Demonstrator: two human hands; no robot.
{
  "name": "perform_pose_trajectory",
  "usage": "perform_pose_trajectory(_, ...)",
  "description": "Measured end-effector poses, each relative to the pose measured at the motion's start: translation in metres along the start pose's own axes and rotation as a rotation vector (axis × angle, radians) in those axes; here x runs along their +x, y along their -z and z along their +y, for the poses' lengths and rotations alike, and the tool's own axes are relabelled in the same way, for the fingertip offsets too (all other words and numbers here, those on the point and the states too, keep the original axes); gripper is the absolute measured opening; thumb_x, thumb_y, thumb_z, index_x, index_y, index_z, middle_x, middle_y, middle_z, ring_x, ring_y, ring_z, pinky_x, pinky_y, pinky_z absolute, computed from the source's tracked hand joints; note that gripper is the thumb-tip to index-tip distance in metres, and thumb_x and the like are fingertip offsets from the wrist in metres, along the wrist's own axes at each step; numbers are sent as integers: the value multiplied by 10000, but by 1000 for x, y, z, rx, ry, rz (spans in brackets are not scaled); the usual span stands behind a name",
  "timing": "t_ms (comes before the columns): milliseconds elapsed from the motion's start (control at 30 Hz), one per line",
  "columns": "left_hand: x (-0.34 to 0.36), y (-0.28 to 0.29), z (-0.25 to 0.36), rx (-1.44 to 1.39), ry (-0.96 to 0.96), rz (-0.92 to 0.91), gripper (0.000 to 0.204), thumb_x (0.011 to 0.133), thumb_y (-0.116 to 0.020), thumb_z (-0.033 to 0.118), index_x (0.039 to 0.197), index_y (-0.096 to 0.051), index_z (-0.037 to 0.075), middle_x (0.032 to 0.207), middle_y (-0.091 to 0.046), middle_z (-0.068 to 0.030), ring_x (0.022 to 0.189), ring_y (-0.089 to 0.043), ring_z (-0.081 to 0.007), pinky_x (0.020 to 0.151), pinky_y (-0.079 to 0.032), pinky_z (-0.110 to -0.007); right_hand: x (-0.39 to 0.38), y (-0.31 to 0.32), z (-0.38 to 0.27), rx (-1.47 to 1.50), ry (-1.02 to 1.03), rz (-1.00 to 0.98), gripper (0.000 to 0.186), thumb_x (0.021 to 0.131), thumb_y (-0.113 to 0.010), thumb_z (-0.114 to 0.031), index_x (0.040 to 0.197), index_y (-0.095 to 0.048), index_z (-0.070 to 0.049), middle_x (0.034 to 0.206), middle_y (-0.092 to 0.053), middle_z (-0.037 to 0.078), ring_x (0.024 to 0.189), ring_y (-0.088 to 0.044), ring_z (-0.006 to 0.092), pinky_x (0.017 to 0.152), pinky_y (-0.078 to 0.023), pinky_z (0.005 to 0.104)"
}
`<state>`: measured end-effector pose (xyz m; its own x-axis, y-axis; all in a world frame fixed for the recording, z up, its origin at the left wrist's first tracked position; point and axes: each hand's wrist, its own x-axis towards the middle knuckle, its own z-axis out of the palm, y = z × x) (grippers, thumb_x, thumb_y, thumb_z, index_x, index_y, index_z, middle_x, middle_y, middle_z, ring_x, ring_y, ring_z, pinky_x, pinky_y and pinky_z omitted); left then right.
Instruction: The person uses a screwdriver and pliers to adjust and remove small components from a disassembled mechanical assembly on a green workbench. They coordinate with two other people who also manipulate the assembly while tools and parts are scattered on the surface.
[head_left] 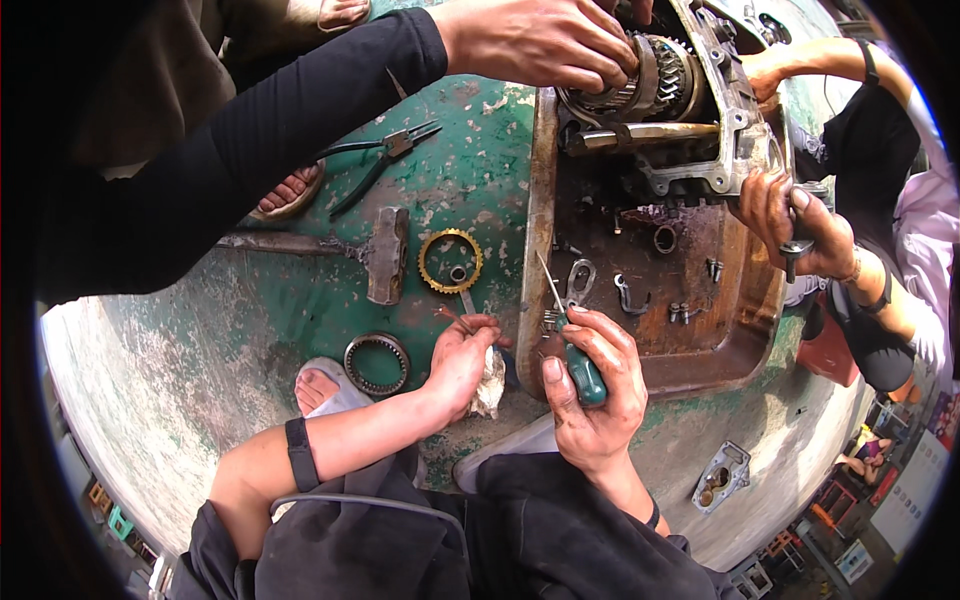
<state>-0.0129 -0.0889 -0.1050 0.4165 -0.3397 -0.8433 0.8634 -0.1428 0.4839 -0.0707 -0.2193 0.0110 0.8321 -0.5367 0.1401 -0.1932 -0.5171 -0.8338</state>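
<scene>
My right hand [600,395] grips a screwdriver [586,376] by its green handle, the thin shaft pointing up and left past the tray's rim. Close beside it on the left, my left hand [465,362] is closed around a dirty whitish rag [488,390] that hangs below the fingers. A flat metal bar with a ring end [467,299] shows just above that hand; whether the fingers touch it is hidden. Beyond it lies a brass toothed ring [427,262]. A steel toothed ring [349,362] rests on the floor left of my left wrist.
A rusty metal tray [533,240] holds a gearbox [722,165] and small loose parts. Co-workers' hands [545,45] touch the gears and housing. A hammer [386,255] and pliers [398,145] lie left. A metal cover plate [722,477] is at lower right.
</scene>
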Motion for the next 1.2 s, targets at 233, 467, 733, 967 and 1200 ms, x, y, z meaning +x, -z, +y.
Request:
perform_pose_trajectory(233,0,1,4,-12,7,-8,259,925,-565,92,1164,-525,-2,977,-682,-110,945,-585,-145,890,-426,-287,1,-1,4,-4,53,4,279,800,-757,-45,1058,-665,11,1123,-661,193,1054,-645,326,910,-511,401)
perform_pose_trajectory(467,1,1,4,-10,3,-1,278,923,-560,87,1183,-519,1,967,-685,-107,916,-582,-137,857,-425,-280,-1,-3,8,58,121,90,320,754,-778,23,1055,-674,-10,1038,-694,172,963,-688,318,834,-555,377)
perform_pose_trajectory(733,1,0,3,-3,3,7,299,919,-554,80,1205,-512,3,956,-688,-103,883,-579,-127,820,-425,-272,-3,-5,9,62,99,65,382,752,-782,20,1102,-631,15,1030,-705,161,950,-694,303,835,-552,368)
perform_pose_trajectory(967,1,-1,3,-2,-3,15,319,916,-549,75,1225,-507,5,945,-691,-99,854,-576,-118,787,-424,-264,-3,-5,11,77,90,63,412,749,-788,21,1122,-615,19,1032,-706,162,954,-694,296,842,-550,364)
perform_pose_trajectory(1200,2,-2,4,-4,-8,28,339,913,-543,70,1244,-501,8,935,-694,-95,826,-574,-110,755,-424,-257,-7,-8,11,229,-21,94,409,773,-780,11,1145,-611,38,1077,-701,187,1019,-687,296,895,-536,369)
